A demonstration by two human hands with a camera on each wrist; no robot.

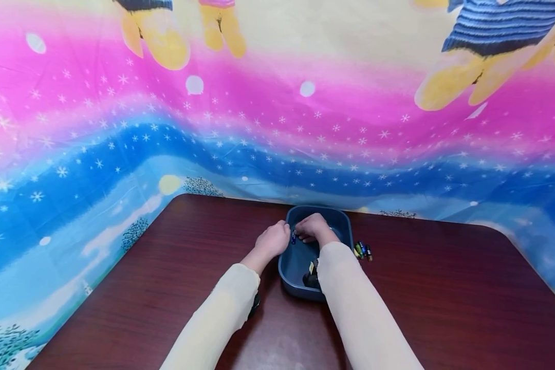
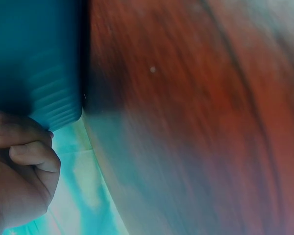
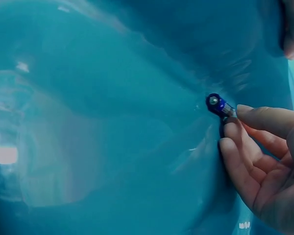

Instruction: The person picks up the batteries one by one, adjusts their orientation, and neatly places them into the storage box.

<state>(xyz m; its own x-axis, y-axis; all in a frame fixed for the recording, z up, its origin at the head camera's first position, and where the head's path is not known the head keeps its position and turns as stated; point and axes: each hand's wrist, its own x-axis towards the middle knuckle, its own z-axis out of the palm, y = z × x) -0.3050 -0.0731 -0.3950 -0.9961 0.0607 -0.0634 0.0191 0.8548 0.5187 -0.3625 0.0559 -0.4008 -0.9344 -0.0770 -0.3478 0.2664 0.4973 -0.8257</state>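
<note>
A dark blue-grey plastic basin [image 1: 300, 257] stands on the table. My left hand [image 1: 274, 239] holds its left rim, with the fingers curled; in the left wrist view those curled fingers [image 2: 34, 156] show beside the ribbed basin wall. My right hand [image 1: 312, 227] reaches inside the basin. Between thumb and fingertips it pinches a small blue battery [image 3: 219, 105], whose round metal-tipped end points away from the hand. The battery is close to the inner wall and floor of the basin.
Several small batteries [image 1: 363, 251], green, blue and dark, lie together on the table just right of the basin. A black thing [image 1: 311, 279] with a yellowish patch shows beside the right sleeve. The brown table [image 1: 444, 288] meets a printed cloth [image 1: 277, 128] behind.
</note>
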